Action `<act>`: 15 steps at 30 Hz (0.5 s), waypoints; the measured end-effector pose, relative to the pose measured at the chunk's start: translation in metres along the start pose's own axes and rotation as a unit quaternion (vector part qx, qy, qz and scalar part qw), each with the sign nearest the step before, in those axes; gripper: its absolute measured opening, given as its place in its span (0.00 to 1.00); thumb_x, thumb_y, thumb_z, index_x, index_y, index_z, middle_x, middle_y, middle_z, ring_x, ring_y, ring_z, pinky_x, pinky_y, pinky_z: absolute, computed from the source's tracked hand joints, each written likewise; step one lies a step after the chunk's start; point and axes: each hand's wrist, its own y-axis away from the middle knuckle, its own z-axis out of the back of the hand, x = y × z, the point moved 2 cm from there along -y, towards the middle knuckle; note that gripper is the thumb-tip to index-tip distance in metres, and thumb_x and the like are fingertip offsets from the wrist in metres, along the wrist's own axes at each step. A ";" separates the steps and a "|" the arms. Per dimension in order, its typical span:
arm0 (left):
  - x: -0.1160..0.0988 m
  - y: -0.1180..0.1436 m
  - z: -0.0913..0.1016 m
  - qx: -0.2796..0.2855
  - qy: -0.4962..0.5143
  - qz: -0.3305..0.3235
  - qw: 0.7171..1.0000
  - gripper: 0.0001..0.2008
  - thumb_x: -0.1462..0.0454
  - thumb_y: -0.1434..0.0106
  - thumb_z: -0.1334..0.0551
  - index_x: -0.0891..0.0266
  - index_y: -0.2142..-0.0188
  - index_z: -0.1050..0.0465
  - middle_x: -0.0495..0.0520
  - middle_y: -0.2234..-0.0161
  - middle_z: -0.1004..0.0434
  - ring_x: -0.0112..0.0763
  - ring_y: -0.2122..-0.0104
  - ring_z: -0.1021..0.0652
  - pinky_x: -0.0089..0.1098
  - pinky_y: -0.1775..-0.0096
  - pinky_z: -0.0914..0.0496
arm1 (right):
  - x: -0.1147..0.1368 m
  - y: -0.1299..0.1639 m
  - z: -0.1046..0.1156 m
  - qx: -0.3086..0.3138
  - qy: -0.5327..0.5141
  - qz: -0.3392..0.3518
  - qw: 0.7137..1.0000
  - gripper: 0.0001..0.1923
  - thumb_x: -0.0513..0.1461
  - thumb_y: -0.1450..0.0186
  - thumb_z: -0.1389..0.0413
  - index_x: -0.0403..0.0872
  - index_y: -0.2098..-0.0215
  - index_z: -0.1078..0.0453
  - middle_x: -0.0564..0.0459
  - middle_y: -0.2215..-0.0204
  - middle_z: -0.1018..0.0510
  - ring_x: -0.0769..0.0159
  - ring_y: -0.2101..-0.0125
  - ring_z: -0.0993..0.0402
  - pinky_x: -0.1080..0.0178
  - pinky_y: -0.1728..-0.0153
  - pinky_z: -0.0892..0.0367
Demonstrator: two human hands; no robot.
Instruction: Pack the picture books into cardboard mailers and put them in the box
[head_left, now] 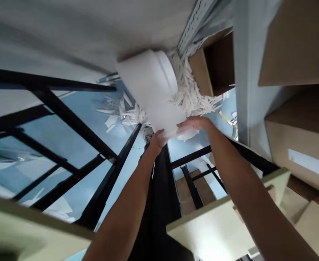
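A thick white roll of what looks like packing foam stands or leans by the grey wall, its edges slightly blurred. A white sheet stretches from it toward me. My left hand grips the sheet's near left corner, with the thumb on top. On the right, my right hand has its fingers closed over the near edge of the same sheet. Both arms reach forward and down. The undersides of the fingers are hidden by the sheet.
Loose white foam strips pile up beside the roll near an open cardboard box. Black metal frames stand on both sides of me. Pale boards jut in at the bottom. Grey shelving with cardboard boxes lines the right.
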 end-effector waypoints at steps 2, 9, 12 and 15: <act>-0.013 0.040 -0.002 0.051 0.009 0.016 0.999 0.21 0.64 0.39 0.24 0.61 0.47 0.17 0.56 0.54 0.10 0.41 0.56 0.11 0.32 0.59 0.16 | 0.011 0.044 -0.006 0.020 -0.032 0.023 0.999 0.19 0.54 0.44 0.18 0.52 0.66 0.14 0.46 0.59 0.09 0.48 0.52 0.12 0.53 0.47 0.17; -0.055 0.165 -0.006 0.042 -0.069 -0.008 0.997 0.09 0.64 0.24 0.32 0.66 0.48 0.18 0.60 0.48 0.10 0.41 0.43 0.13 0.33 0.43 0.18 | 0.033 0.172 -0.035 -0.019 -0.072 0.084 0.994 0.26 0.60 0.48 0.18 0.51 0.68 0.14 0.47 0.65 0.09 0.48 0.60 0.11 0.54 0.52 0.17; -0.076 0.224 -0.009 0.112 -0.092 -0.036 0.989 0.12 0.61 0.19 0.36 0.67 0.46 0.18 0.59 0.48 0.10 0.43 0.36 0.16 0.36 0.36 0.23 | 0.038 0.222 -0.047 -0.063 -0.134 0.134 0.980 0.25 0.57 0.50 0.16 0.50 0.69 0.15 0.45 0.68 0.10 0.47 0.65 0.12 0.49 0.58 0.16; -0.094 0.284 -0.010 0.169 -0.116 -0.054 0.977 0.15 0.57 0.22 0.32 0.65 0.44 0.18 0.60 0.46 0.10 0.48 0.36 0.15 0.41 0.34 0.22 | 0.044 0.276 -0.057 -0.120 -0.150 0.197 0.961 0.23 0.53 0.49 0.15 0.51 0.68 0.16 0.47 0.68 0.11 0.48 0.64 0.13 0.48 0.57 0.16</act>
